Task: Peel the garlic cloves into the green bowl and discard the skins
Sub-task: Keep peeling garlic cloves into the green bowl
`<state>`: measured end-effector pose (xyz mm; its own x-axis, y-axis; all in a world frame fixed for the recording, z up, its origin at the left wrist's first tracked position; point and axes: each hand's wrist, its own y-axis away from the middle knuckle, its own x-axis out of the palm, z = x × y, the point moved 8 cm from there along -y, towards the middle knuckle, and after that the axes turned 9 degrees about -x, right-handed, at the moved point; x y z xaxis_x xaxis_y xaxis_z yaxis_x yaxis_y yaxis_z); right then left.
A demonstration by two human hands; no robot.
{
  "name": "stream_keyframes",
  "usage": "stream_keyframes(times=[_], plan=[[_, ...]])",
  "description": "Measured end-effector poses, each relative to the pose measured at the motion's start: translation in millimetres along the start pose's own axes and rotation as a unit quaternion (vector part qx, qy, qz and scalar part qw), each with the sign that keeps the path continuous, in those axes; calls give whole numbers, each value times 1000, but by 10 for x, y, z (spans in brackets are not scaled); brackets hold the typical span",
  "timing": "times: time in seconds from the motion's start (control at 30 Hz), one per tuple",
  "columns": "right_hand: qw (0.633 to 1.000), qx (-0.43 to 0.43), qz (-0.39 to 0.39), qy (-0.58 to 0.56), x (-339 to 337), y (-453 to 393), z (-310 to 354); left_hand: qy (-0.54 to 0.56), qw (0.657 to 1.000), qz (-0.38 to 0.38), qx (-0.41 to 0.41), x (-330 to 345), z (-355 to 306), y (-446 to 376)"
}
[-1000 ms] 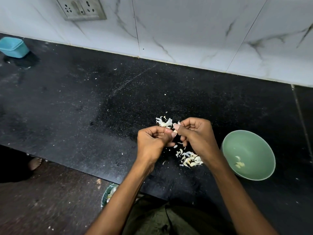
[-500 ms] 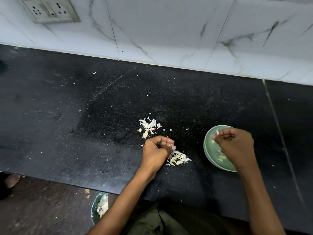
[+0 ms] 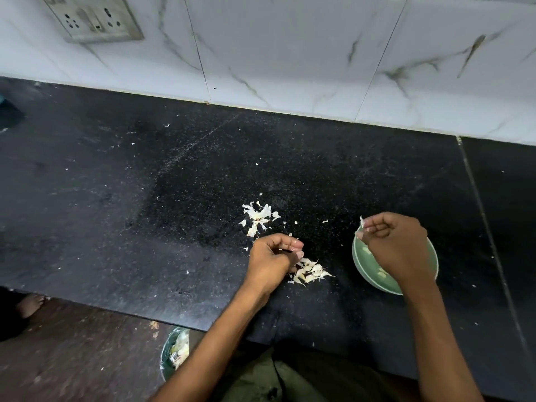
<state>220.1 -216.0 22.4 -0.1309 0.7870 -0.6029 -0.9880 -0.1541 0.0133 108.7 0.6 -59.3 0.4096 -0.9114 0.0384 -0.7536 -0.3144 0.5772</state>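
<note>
The green bowl (image 3: 357,258) stands on the black counter at the right, with a few peeled garlic cloves (image 3: 382,274) in it. My right hand (image 3: 397,245) hovers over the bowl with curled fingers, and a small white scrap of garlic skin (image 3: 361,221) sticks up from its fingertips. My left hand (image 3: 272,256) rests on the counter, its fingers pinched together with nothing visible in them. It touches the left side of a small heap of unpeeled cloves (image 3: 310,272). A pile of loose skins (image 3: 258,217) lies just beyond my left hand.
The black counter (image 3: 145,213) runs back to a white marble-tiled wall with a socket plate (image 3: 92,20). On the floor below the counter's front edge stands a green bin (image 3: 174,351) holding scraps. A bare foot (image 3: 30,304) shows at the lower left.
My hands were together at the middle, working on one clove. My right hand has gone right over the green bowl, while my left hand has dropped beside the heap of cloves.
</note>
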Motion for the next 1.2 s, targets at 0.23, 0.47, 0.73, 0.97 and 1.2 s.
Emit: stream_keyframes(times=[0.23,0.47,0.73,0.97,1.2], plan=[[1000,5,-21,-7,-54,-72,-37,22,1000,-1,-1,-80,22,9],[973,14,101,-206,542,17,174,65,996,16,51,-44,-105,40],[898,107,243,-351,1354,295,473,-26,978,-85,189,-281,-388,86],[807,192,240,-504,1479,278,458,83,974,-154,140,-541,-222,-26],[935,-136,282,-165,1638,299,812,251,968,19,0,-225,-258,-70]])
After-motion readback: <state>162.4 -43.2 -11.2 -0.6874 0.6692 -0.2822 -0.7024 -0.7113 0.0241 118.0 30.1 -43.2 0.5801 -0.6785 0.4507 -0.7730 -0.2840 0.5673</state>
